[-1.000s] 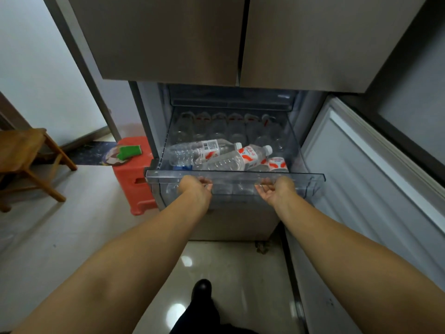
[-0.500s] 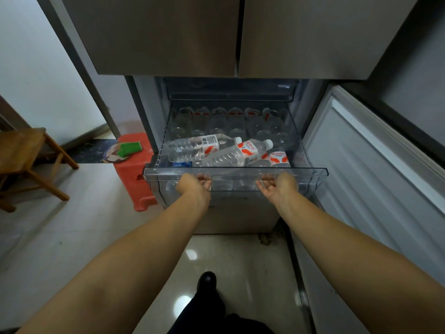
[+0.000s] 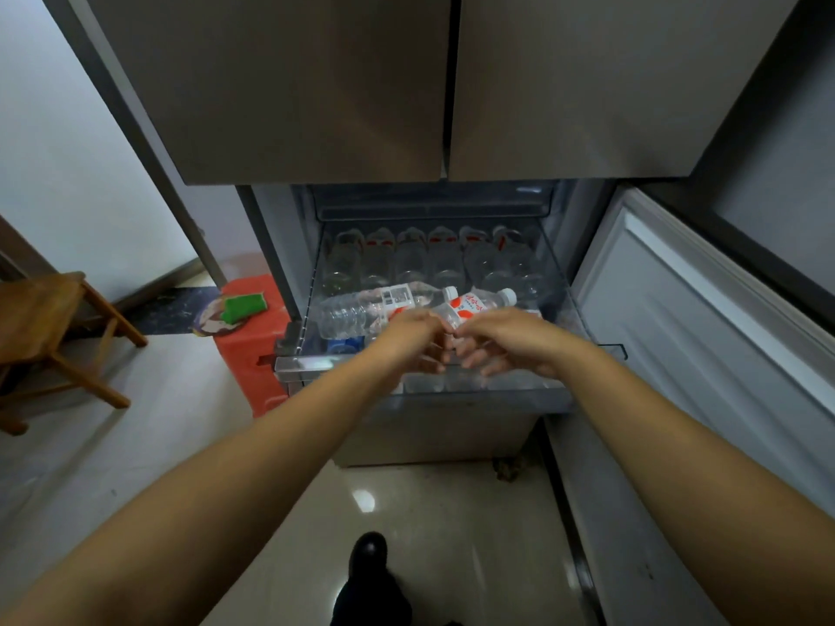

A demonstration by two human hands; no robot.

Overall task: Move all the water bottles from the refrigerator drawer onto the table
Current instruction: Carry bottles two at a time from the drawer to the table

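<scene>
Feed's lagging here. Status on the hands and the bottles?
Both hands over the open refrigerator drawer, fingers curled, grip unclear. Water bottles lying inside, none out. Nothing in the way.

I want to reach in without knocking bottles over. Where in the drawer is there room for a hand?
Bare room shows only at the drawer front, left of the left hand, and along the right wall. The middle is crowded with lying bottles; a row of bottles fills the back.
</scene>
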